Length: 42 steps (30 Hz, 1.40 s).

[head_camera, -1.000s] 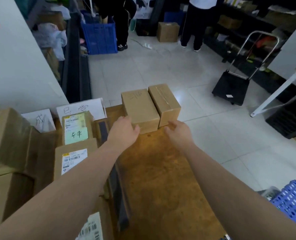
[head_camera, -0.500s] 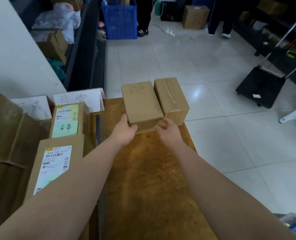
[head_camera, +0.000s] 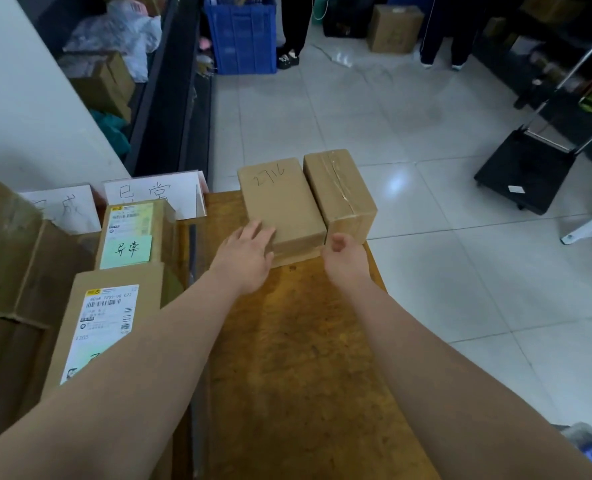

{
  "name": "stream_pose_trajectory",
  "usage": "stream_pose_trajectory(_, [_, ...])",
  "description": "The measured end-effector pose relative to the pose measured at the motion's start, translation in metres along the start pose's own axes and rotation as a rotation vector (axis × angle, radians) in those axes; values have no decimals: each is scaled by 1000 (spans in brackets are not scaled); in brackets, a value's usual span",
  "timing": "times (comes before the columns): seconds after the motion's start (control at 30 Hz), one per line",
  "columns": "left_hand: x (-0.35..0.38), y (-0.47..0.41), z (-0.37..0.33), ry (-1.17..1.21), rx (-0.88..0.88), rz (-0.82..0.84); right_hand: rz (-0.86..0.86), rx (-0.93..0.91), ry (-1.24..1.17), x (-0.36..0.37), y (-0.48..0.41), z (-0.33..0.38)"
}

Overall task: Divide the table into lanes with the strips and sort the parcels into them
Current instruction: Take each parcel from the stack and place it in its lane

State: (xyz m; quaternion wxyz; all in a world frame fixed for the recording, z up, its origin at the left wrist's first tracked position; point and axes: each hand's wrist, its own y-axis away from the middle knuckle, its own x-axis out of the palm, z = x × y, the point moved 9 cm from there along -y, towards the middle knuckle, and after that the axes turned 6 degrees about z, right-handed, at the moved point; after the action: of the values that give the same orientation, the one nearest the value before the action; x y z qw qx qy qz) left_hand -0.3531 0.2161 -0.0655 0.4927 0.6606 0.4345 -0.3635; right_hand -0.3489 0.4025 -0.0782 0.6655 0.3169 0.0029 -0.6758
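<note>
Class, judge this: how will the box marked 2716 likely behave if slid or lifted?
The 2716 box is probably stiff: its faces look flat and square-edged. Lying broad and low on the table, it should slide rather than tip. Weight cannot be judged.

Plain brown cardboard parcels (head_camera: 282, 206) on a mottled yellow-brown bench (head_camera: 298, 358). One parcel carries a pale green note (head_camera: 127, 251); another a white label (head_camera: 104, 327) with yellow band. Blue crate (head_camera: 240, 36) on glossy white-tiled floor (head_camera: 426, 271).
</note>
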Motion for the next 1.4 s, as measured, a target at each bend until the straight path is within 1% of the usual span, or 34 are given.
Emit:
stream_pose_trajectory(0.1, [1, 20, 2, 0, 44, -14, 20, -18, -20, 4, 2, 3])
stream_pose_trajectory(0.2, [4, 40, 5, 145, 53, -8, 63, -1, -63, 16, 7, 2])
stream_pose_trajectory(0.27, [3, 53, 7, 284, -1, -28, 69, 44, -114, 22, 15, -6])
stream_pose_trajectory(0.33, [5, 66, 9, 441, -95, -33, 69, 60, -145, 24, 25, -13])
stream_pose_trajectory(0.43, [19, 86, 12, 606, -219, -6, 84, -2, -108, 20, 43, -18])
stream_pose_trajectory(0.57, [46, 115, 10, 820, -359, 49, 176, -97, -110, 13, 74, -19])
stream_pose_trajectory(0.67, [69, 132, -4, 995, -410, 106, 254, -146, -177, 9, 94, -20])
stream_pose_trajectory(0.8, [92, 152, -26, 1210, -476, 207, 272, -140, -95, -6, 113, -30])
stream_pose_trajectory(0.97, [111, 170, -53, 1467, -467, 273, 194, -106, -171, -32, 129, -44])
stream_pose_trajectory(1.07, [119, 178, -59, 1589, -462, 250, 206, -88, -200, -38, 136, -51])
stream_pose_trajectory(1.17, [126, 185, -57, 1708, -493, 207, 240, -133, -100, -37, 140, -56])
stream_pose_trajectory(1.23, [131, 191, -52, 1745, -521, 156, 280, -89, -66, -32, 145, -64])
stream_pose_trajectory(1.33, [134, 200, -44, 1708, -556, 65, 342, 23, -59, -23, 148, -81])
stream_pose_trajectory(1.4, [129, 205, -39, 1592, -572, -3, 368, 82, -25, -19, 152, -91])
